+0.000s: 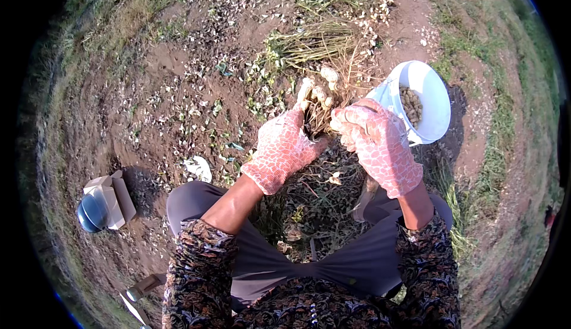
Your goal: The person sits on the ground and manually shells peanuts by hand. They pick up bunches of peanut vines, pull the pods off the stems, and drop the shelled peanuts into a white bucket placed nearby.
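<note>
My left hand (283, 148), in a pink-and-white patterned glove, grips a bunch of peanut plant roots (317, 117) with peanut pods (317, 91) hanging on them. Close on the right of the bunch is my right hand (374, 137), gloved alike, its fingers curled together at the pods. Whether a pod lies inside those fingers is hidden. Just beyond my right hand, a white plastic bucket (432, 94) leans with its mouth tilted toward me. Peanuts (411, 106) lie inside it.
Pulled peanut plants (316, 41) lie in heaps ahead, pods at their right ends. Left of me, an open cardboard box (117, 197) stands beside a dark blue rounded object (93, 212). A white scrap (197, 168) rests on leaf-strewn soil near my left knee. Grass borders the plot at right.
</note>
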`<state>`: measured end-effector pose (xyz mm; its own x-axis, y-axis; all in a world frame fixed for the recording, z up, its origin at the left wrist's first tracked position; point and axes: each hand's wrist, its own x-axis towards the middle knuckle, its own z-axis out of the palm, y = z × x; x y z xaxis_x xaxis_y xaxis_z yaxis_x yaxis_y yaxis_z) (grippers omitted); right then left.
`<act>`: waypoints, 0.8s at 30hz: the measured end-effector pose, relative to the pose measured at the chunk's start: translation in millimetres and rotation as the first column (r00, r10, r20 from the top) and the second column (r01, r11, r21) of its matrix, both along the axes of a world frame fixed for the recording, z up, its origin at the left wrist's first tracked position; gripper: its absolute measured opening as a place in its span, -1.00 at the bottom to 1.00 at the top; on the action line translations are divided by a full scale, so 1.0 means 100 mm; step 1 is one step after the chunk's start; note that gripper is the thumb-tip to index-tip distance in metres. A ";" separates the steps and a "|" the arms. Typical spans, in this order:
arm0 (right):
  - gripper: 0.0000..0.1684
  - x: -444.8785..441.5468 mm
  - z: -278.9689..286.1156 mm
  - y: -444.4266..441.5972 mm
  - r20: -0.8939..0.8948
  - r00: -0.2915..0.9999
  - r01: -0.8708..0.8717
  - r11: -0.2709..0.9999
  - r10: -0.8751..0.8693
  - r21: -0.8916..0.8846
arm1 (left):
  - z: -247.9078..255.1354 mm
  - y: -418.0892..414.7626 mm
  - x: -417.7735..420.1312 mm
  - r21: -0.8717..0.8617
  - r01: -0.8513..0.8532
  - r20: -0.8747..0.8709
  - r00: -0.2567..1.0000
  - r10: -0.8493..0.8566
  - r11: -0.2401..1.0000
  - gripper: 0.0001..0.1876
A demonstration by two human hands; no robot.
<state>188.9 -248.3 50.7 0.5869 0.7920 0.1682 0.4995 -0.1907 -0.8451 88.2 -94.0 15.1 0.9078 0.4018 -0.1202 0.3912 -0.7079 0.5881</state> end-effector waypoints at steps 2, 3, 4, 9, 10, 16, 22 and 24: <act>-0.79 0.00 0.12 -0.01 -0.017 1.000 0.013 0.999 -0.014 -0.052 | 0.06 -0.03 0.03 0.004 0.003 -0.037 0.999 -0.003 1.000 -0.36; -0.80 0.01 0.08 -0.04 -0.081 0.997 0.016 0.998 -0.012 0.052 | 0.06 -0.05 0.05 0.007 0.009 -0.022 1.000 -0.009 1.000 -0.37; -0.81 0.01 -0.02 -0.07 -0.144 0.990 0.026 0.987 -0.003 0.156 | 0.06 -0.07 0.06 0.011 0.014 -0.006 1.000 -0.014 1.000 -0.37; -0.80 0.05 0.02 -0.08 -0.373 0.925 0.064 0.998 -0.070 -0.028 | 0.10 -0.06 0.10 -0.026 -0.035 -0.067 0.997 0.033 0.999 -0.37; -0.78 0.06 -0.02 -0.07 -0.411 0.909 0.047 0.997 -0.071 -0.068 | 0.04 -0.06 0.10 0.004 -0.047 -0.062 0.997 0.048 0.999 -0.36; -0.76 0.01 -0.13 0.02 -0.559 0.812 0.109 0.985 -0.167 -0.137 | 0.11 -0.05 0.10 0.038 -0.061 -0.124 0.990 0.065 0.997 -0.35; -0.78 -0.03 -0.23 0.08 -0.773 0.581 0.274 0.956 -0.254 -0.109 | 0.05 -0.06 0.09 0.069 -0.057 -0.112 0.992 0.064 0.996 -0.36; -0.82 -0.09 -0.30 0.10 -0.472 0.859 0.243 0.969 -0.197 0.038 | 0.01 -0.04 0.10 0.027 -0.062 -0.077 0.995 0.064 0.998 -0.35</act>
<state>180.0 -238.6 20.3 0.7722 0.6276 -0.0988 0.0025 -0.1585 -0.9874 98.5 -97.9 16.4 0.8688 0.4617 -0.1789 0.4795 -0.6941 0.5370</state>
